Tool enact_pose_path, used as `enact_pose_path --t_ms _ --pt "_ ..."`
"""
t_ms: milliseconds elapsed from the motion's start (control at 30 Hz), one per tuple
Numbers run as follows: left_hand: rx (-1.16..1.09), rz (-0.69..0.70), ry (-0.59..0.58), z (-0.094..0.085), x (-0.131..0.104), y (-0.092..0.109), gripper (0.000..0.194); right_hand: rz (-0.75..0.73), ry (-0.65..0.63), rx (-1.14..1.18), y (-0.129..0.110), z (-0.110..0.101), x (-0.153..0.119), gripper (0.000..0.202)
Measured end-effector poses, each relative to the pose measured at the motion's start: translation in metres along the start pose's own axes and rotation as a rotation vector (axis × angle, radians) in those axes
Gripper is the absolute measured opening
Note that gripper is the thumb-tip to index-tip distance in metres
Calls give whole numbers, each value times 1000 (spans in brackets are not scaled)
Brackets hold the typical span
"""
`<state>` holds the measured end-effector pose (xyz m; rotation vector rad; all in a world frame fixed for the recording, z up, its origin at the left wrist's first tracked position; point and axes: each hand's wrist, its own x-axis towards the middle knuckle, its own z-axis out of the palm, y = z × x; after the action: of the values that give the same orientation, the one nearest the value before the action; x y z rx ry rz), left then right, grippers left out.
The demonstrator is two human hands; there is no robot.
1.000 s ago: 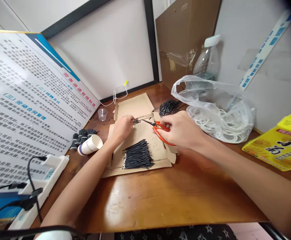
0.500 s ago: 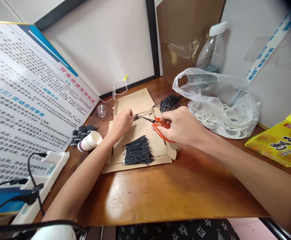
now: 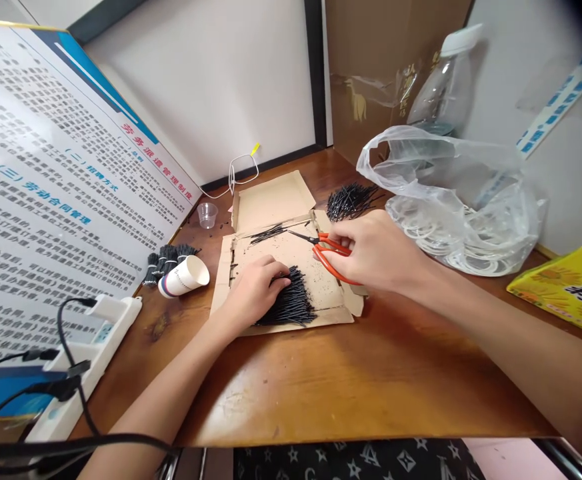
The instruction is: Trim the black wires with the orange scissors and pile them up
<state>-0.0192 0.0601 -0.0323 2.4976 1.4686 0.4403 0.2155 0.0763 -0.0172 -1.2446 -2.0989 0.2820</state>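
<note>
A flattened cardboard tray lies on the wooden table. My left hand rests on a pile of short black wires at the tray's near edge, fingers curled over the pile. My right hand grips red-handled scissors, blades pointing left over the tray. A few cut black wires lie at the tray's far edge, just left of the scissor tips. Another heap of black wires sits behind my right hand.
A tipped paper cup and bundled black wires lie left of the tray, with a small clear cup behind. A plastic bag of white rings, a bottle, a yellow box, a printed board and a power strip surround the work area.
My left hand has left the few wires at the tray's far edge and moved down onto the wire pile at the near edge. The right hand with the scissors has stayed roughly in place.
</note>
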Motion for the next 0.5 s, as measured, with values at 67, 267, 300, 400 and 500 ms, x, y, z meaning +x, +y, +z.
enact_pose_path --t_ms 67,267,300,400,500 --pt "-25 -17 37 4 2 0 9 5 -6 -10 0 0 0 31" --pt "-45 -63 102 2 -3 9 14 -3 4 -12 0 0 -1 30" --pt "-63 -75 115 -1 -5 11 14 -11 5 4 -1 0 -1 31" --pt "-194 -107 151 -9 -12 17 12 -47 -15 76 -5 -1 -3 32" --pt "-363 -104 194 -13 -18 20 6 -93 -44 161 -13 -1 -8 30"
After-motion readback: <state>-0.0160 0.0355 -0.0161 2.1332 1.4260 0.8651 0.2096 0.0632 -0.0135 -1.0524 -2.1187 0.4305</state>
